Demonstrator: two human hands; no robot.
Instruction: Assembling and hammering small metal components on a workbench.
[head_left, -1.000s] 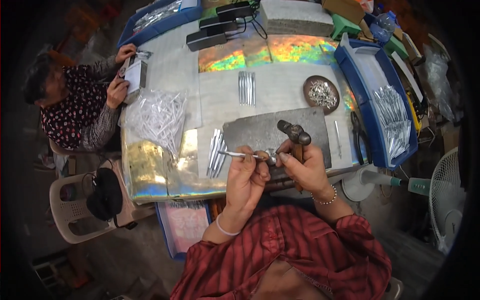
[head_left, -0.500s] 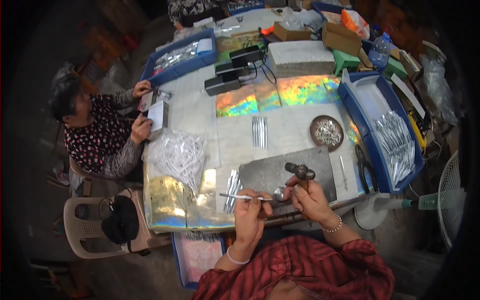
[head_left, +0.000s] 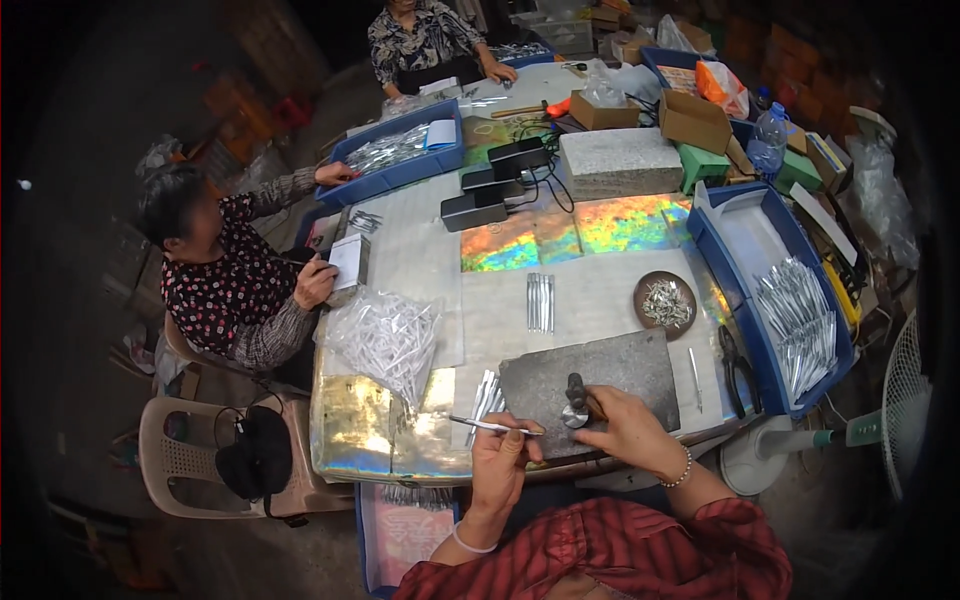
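Note:
Near the front edge of the table, my left hand (head_left: 500, 468) is closed on a slim silvery metal rod (head_left: 478, 424), its thin dark end pointing left. My right hand (head_left: 638, 432) grips a small hammer (head_left: 574, 388), whose handle is mostly hidden by the hand. The hammer head stands over a round shiny metal piece (head_left: 573, 416) at the front of a grey slab (head_left: 630, 365); whether they touch I cannot tell. Beside the slab's left edge lie several silvery strips (head_left: 487, 392). A brown bowl (head_left: 652, 322) of small silvery parts stands beyond its far right corner.
Pliers (head_left: 738, 372) and a thin rod (head_left: 695, 380) lie right of the slab, by a blue bin (head_left: 722, 255) of silvery strips. Left are a plastic bag of white pieces (head_left: 385, 340) and a co-worker (head_left: 235, 280). Black boxes (head_left: 475, 208) and a stone block (head_left: 620, 165) stand farther back.
The hammer has turned and come down over the round metal piece. My left hand still holds the rod. The left co-worker's far hand has moved to the blue bin; the view has shifted.

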